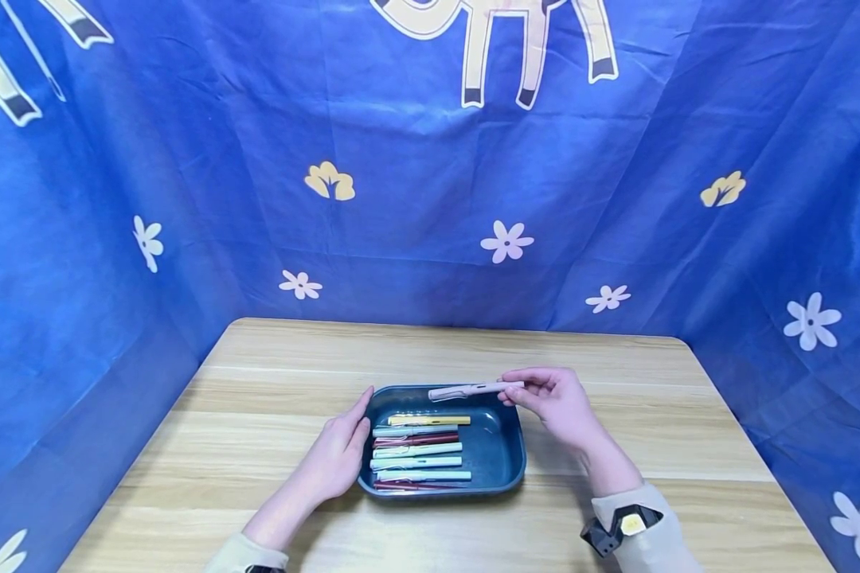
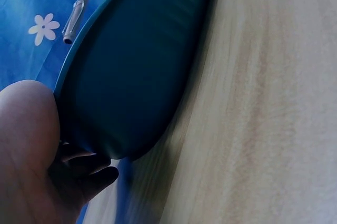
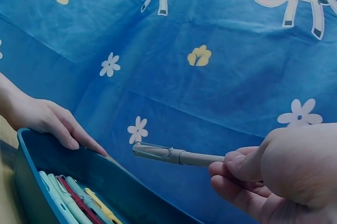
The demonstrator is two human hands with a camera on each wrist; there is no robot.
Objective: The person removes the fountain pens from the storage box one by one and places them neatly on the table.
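My right hand (image 1: 555,402) pinches a pale grey pen (image 1: 466,390) by one end between thumb and fingers. The pen is held nearly level above the far right rim of a dark teal tray (image 1: 498,446), its metal clip end pointing left in the right wrist view (image 3: 158,152). At the tray's left end, my left hand (image 1: 340,454) holds the rim and wall, partly hidden by the tray in the right wrist view. Inside, several pens lie side by side, among them a yellow pen (image 1: 437,420), a dark red pen (image 1: 430,439) and a mint pen (image 1: 423,461).
The tray stands on a light wood table (image 1: 315,358). Blue cloth (image 1: 401,239) printed with flowers and animals hangs behind the table and along both sides. A black wrist device (image 1: 619,527) sits over the right sleeve.
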